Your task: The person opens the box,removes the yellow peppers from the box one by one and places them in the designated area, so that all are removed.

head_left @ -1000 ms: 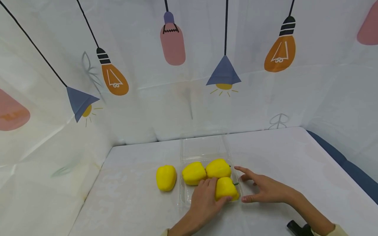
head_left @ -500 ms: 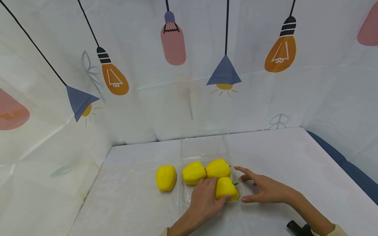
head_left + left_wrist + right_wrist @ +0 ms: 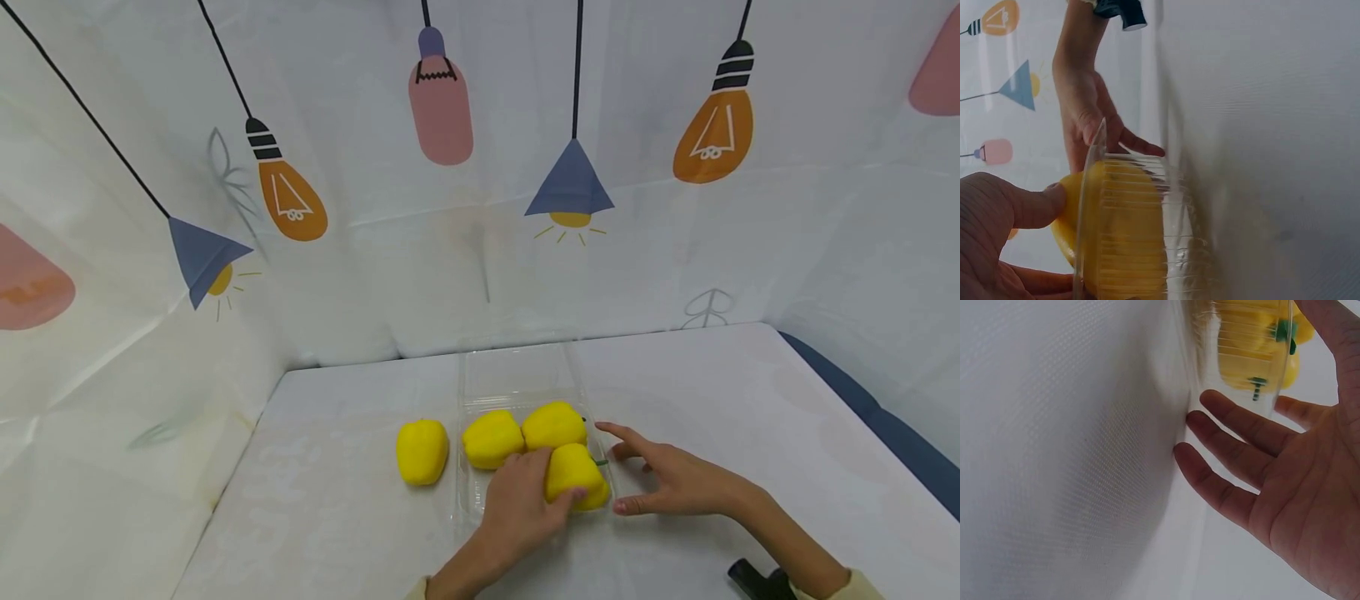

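Note:
My left hand (image 3: 517, 500) grips a yellow bell pepper (image 3: 573, 475) at the front right of a clear plastic clamshell container (image 3: 474, 496). In the left wrist view the thumb presses on the pepper's top, above the container's ribbed wall (image 3: 1129, 206); the fingertips are partly hidden. Two more peppers, a left one (image 3: 492, 439) and a right one (image 3: 555, 426), lie behind it in the container. My right hand (image 3: 675, 479) is beside the container's right wall, fingers spread and holding nothing. Green stems (image 3: 1257, 384) show through the plastic in the right wrist view.
Another yellow bell pepper (image 3: 422, 452) lies on the white table (image 3: 337, 500), left of the container. The container's lid (image 3: 517, 371) is folded back toward the lamp-printed curtain (image 3: 487, 275). A black object (image 3: 757, 579) is by the right forearm.
The gripped pepper has shifted slightly up and back, and my left thumb has moved with it. My right hand stays where it was.

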Available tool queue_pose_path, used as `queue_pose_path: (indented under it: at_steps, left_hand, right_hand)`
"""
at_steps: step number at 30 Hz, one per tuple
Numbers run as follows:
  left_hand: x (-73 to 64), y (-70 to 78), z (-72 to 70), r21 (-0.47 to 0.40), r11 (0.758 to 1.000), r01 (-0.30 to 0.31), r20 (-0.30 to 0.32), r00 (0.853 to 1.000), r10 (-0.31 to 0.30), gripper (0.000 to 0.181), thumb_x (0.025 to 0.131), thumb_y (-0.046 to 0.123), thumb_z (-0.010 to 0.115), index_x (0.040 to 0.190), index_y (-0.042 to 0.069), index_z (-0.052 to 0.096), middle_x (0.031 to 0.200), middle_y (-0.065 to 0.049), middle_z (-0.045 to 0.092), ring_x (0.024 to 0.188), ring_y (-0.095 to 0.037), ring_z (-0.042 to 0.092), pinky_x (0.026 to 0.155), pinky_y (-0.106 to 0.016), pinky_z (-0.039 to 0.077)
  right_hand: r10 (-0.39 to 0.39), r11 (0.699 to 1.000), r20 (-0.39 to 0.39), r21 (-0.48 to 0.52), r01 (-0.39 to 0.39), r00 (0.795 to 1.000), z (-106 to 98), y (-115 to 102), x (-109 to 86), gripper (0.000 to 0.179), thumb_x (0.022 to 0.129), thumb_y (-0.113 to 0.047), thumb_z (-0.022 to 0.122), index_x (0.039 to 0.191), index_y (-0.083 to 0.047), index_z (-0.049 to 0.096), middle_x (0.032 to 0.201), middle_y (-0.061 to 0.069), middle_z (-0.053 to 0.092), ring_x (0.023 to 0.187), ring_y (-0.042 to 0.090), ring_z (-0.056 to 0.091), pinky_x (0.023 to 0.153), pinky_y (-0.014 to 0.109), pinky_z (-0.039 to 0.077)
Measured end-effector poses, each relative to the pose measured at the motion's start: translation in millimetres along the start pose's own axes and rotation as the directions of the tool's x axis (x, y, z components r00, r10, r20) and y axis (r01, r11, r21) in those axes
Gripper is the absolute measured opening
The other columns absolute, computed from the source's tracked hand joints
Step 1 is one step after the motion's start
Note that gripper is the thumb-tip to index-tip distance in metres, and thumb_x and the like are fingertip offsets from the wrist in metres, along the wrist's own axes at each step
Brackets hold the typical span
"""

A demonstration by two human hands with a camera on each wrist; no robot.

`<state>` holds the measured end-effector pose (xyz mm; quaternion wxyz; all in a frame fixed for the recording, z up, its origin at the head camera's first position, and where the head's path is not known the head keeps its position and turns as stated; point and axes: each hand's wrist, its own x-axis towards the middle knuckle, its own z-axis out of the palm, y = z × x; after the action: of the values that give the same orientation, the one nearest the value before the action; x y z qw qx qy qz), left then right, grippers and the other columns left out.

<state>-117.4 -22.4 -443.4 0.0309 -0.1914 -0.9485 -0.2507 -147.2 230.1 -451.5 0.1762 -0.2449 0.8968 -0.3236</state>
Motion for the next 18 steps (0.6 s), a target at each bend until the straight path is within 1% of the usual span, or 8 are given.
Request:
queue_pose_path:
  at_steps: [4,8,14,18]
  left_hand:
    - [0.6,0.1,-4.0,-0.059,0.998,0.032,0.021,0.999,-0.031,0.059,0.082,0.059,0.061,0.118,0.012,0.058,0.106,0.002,0.062,0.093,-0.014,0.053,0.082,-0.034,0.046]
    - [0.9,-1.2,-5.5,-0.112,0.991,0.073,0.057,0.996,-0.066,0.063,0.082,0.060,0.060,0.122,0.013,0.056,0.114,0.001,0.060,0.100,-0.014,0.053,0.086,-0.036,0.046]
    - [4.0,-4.9,-11.0,-0.223,0.967,0.120,0.117,0.989,-0.096,0.068,0.081,0.063,0.059,0.126,0.012,0.054,0.120,0.001,0.057,0.105,-0.015,0.052,0.090,-0.041,0.044]
    - [5.9,-5.7,-15.5,-0.265,0.954,0.138,0.146,0.984,-0.101,0.069,0.080,0.064,0.059,0.126,0.011,0.054,0.120,0.002,0.057,0.104,-0.015,0.052,0.091,-0.042,0.044]
  right_hand:
    - [-0.011,1.000,-0.003,-0.007,0.011,1.000,0.1,0.7,0.0,0.095,0.078,-0.050,0.071,0.150,-0.032,0.011,0.128,0.001,0.054,0.114,0.023,0.053,0.087,0.041,0.049]
    - [-0.022,1.000,-0.010,-0.019,0.022,1.000,0.4,1.5,-0.1,0.095,0.079,-0.051,0.070,0.150,-0.031,0.011,0.129,0.001,0.054,0.113,0.023,0.054,0.087,0.041,0.049]
    - [-0.019,1.000,-0.010,-0.022,0.019,1.000,0.1,0.8,-0.4,0.095,0.078,-0.052,0.070,0.150,-0.032,0.010,0.129,0.001,0.054,0.113,0.023,0.054,0.087,0.041,0.049]
    - [-0.016,1.000,-0.007,-0.015,0.016,1.000,0.2,0.6,-0.7,0.095,0.078,-0.052,0.070,0.150,-0.032,0.011,0.129,0.001,0.054,0.114,0.023,0.053,0.086,0.042,0.049]
